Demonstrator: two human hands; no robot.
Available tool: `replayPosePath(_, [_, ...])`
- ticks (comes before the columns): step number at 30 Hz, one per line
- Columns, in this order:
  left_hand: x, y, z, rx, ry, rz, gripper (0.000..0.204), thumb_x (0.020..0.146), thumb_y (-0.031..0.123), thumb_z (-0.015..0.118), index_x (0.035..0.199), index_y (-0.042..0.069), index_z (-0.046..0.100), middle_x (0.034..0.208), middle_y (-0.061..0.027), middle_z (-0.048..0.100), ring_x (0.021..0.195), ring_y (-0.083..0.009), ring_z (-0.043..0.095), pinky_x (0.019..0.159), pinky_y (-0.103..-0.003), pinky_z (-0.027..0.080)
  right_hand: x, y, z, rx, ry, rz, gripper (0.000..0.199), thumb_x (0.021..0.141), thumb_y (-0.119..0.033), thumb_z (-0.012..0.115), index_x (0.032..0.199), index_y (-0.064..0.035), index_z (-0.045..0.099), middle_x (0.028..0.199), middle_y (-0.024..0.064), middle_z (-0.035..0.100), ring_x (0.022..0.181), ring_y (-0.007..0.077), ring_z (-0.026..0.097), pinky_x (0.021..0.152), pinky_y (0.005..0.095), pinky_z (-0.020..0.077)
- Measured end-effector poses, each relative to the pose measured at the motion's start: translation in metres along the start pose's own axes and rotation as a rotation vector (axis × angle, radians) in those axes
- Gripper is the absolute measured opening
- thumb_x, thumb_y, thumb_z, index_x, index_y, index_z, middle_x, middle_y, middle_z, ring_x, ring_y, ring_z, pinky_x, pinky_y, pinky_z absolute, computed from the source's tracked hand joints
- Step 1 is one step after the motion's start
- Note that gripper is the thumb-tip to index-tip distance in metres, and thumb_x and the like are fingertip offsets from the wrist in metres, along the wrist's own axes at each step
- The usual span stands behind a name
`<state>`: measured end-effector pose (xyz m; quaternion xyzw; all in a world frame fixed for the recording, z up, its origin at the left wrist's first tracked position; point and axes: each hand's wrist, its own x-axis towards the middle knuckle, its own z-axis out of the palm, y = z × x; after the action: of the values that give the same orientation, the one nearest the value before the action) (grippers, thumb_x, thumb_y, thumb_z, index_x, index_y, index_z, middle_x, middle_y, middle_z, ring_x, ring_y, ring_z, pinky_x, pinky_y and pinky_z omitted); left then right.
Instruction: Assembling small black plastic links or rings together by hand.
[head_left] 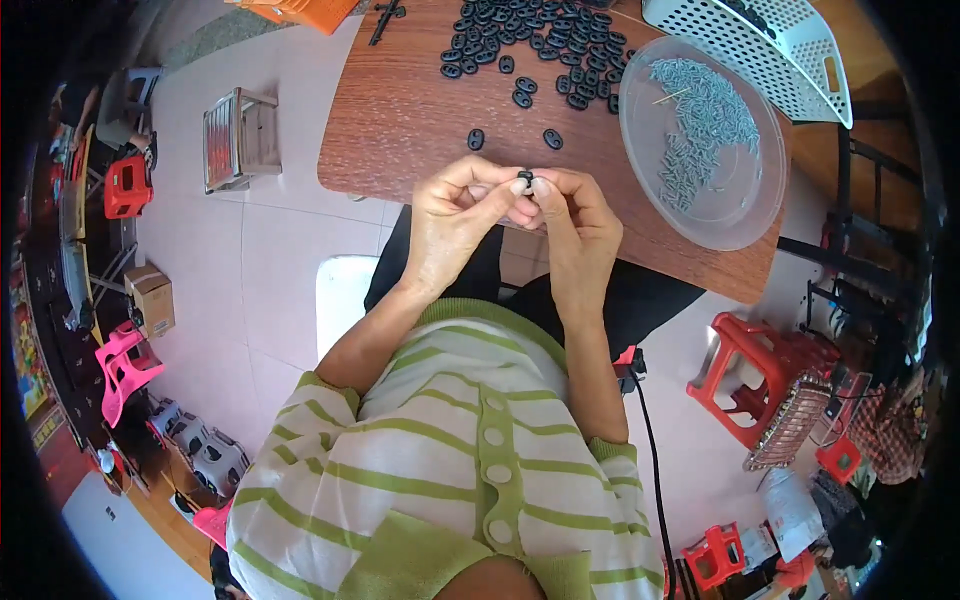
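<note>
Black and small, an oval plastic piece (525, 178) is pinched between the fingertips of the left hand (455, 215) and the right hand (570, 220), just above the table's near edge. The fitting step seems in hand; next probably needs a metal pin from the clear dish (745, 215) at two o'clock. Both wrists bend inward, fingers curled.

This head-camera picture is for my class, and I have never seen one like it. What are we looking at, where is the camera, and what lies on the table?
The camera sits on a person's head and looks down, so edges bend. The left hand and right hand meet above the wooden table, pinching one small black piece between their fingers. On the table lie a pile of black pieces, a clear dish of small grey metal parts, and a white basket.
</note>
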<state>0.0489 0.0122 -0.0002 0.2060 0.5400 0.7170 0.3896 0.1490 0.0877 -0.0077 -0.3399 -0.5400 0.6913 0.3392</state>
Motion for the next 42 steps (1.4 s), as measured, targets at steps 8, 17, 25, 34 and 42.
replayPosePath(8, [0.004, -0.01, -0.008, -0.008, -0.009, -0.075, 0.008, 0.09, -0.001, 0.058, 0.096, -0.004, 0.061, 0.083, -0.0125, 0.067, 0.072, -0.0152, 0.067, 0.068, -0.028, 0.057, 0.0, 0.011, -0.001, 0.021, -0.003, 0.044, 0.011, 0.09, -0.005, 0.059, 0.096, 0.0018, 0.065, 0.091, 0.003, 0.064, 0.077, 0.0067, 0.057, 0.069, 0.0206, 0.0485])
replayPosePath(17, [0.007, -0.01, -0.015, -0.094, 0.008, -0.052, 0.008, 0.09, 0.001, 0.06, 0.096, -0.003, 0.061, 0.082, -0.0114, 0.067, 0.071, -0.0141, 0.066, 0.068, -0.027, 0.055, 0.004, -0.006, -0.001, 0.095, -0.078, 0.137, 0.016, 0.091, -0.006, 0.06, 0.103, 0.0023, 0.063, 0.09, 0.0038, 0.065, 0.075, 0.0068, 0.058, 0.068, 0.0202, 0.0481])
replayPosePath(25, [0.005, -0.012, -0.017, 0.005, -0.03, -0.041, 0.007, 0.089, 0.0, 0.06, 0.096, -0.003, 0.061, 0.081, -0.0097, 0.067, 0.072, -0.0119, 0.065, 0.068, -0.025, 0.054, 0.004, 0.002, -0.003, 0.024, -0.082, 0.098, 0.009, 0.089, -0.005, 0.061, 0.094, 0.0022, 0.064, 0.08, 0.0017, 0.064, 0.071, 0.006, 0.058, 0.064, 0.0206, 0.0493])
replayPosePath(34, [0.01, -0.014, -0.022, 0.027, -0.064, -0.06, 0.007, 0.09, 0.001, 0.06, 0.096, -0.002, 0.061, 0.081, -0.0084, 0.066, 0.073, -0.011, 0.064, 0.067, -0.025, 0.054, 0.007, 0.003, -0.005, 0.015, -0.061, 0.119, 0.011, 0.089, -0.004, 0.061, 0.097, 0.0033, 0.065, 0.084, 0.0029, 0.065, 0.071, 0.0068, 0.058, 0.063, 0.0207, 0.0498])
replayPosePath(42, [0.01, -0.013, -0.022, -0.032, -0.016, -0.053, 0.009, 0.09, 0.001, 0.059, 0.098, -0.002, 0.06, 0.086, -0.0108, 0.066, 0.073, -0.0139, 0.065, 0.067, -0.026, 0.055, 0.033, -0.008, -0.02, -0.539, 0.033, -0.16, 0.02, 0.085, -0.008, 0.064, 0.105, -0.0011, 0.063, 0.085, 0.0083, 0.062, 0.07, 0.0154, 0.059, 0.06, 0.0289, 0.0494])
